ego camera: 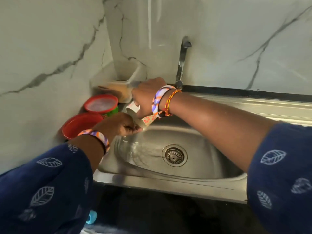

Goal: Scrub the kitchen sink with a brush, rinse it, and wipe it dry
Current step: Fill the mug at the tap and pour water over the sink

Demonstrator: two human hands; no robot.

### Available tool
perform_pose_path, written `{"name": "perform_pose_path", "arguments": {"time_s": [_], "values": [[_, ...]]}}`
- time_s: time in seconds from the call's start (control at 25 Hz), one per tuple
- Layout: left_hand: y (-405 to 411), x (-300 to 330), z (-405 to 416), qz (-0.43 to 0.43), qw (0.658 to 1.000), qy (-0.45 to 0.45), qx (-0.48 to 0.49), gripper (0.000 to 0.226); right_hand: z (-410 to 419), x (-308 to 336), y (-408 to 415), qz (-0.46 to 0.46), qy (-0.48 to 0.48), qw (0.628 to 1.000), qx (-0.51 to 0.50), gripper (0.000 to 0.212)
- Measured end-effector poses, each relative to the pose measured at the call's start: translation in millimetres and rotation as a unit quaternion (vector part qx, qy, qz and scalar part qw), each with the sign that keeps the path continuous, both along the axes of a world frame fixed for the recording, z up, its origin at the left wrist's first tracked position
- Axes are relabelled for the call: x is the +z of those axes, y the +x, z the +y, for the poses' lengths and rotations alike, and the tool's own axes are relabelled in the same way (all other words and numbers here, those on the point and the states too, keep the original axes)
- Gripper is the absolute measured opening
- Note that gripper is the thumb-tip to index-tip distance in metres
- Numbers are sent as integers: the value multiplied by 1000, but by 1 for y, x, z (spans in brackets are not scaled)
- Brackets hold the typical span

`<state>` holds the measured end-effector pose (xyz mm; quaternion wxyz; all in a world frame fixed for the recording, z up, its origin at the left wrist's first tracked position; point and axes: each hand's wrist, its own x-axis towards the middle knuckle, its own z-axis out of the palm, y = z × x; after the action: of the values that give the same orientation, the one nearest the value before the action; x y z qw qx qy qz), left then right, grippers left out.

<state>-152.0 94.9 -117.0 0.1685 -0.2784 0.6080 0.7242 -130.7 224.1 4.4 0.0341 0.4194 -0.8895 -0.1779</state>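
**Both hands on a patterned cup at the sink's left edge**

Right now the fingers of the left hand (121,124) are curled and pinching the lower rim of a patterned cup (143,118), just left of centre in the frame. The right hand (145,95) reaches across from the right and grips the same cup from above, fingers wrapped round its upper part; its knuckles hide most of the cup, so only a pale rim and a strip of orange-dotted pattern show. The cup lies tilted on its side over the left rim of the sink (194,179).

Each wrist carries a purple, orange and white bangle, and the right wrist also bears a red and yellow thread band. Dark blue sleeves with white leaf prints fill the lower left and lower right corners.

Below the hands, the steel sink occupies the middle of the frame, with wet streaks on its left slope and a round drain strainer (174,155) at the bottom. A tap (182,59) comes down from the marble wall (50,39) above centre, its spout ending just behind the right wrist.

Left of the hands stand a red-lidded tub (101,103) and, nearer the viewer, a red bowl (79,124), both on the bench corner. Behind them a pale plastic container (121,76) leans against the wall. A small blue object (92,217), too blurred to identify, sits at the lower left. No brush is visible.
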Motion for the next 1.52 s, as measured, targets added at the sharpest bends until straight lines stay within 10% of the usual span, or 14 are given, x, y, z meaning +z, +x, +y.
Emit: {"name": "perform_pose_path", "arguments": {"time_s": [0.28,0.6,1.04,1.52], "values": [[-76,43,19,55,956,-254,-139,16,56,-12,-57,-42,-271,946,-171,48],[-184,52,118,161,926,-286,-187,60,132,-93,-106,-325,-571,627,-419,19],[-262,37,98,189,905,-378,-49,22,104,-97,-155,-336,-696,433,-465,23],[-261,6,76,84,939,-330,-41,23,89,-71,-154,-341,-725,371,-469,24]]}}
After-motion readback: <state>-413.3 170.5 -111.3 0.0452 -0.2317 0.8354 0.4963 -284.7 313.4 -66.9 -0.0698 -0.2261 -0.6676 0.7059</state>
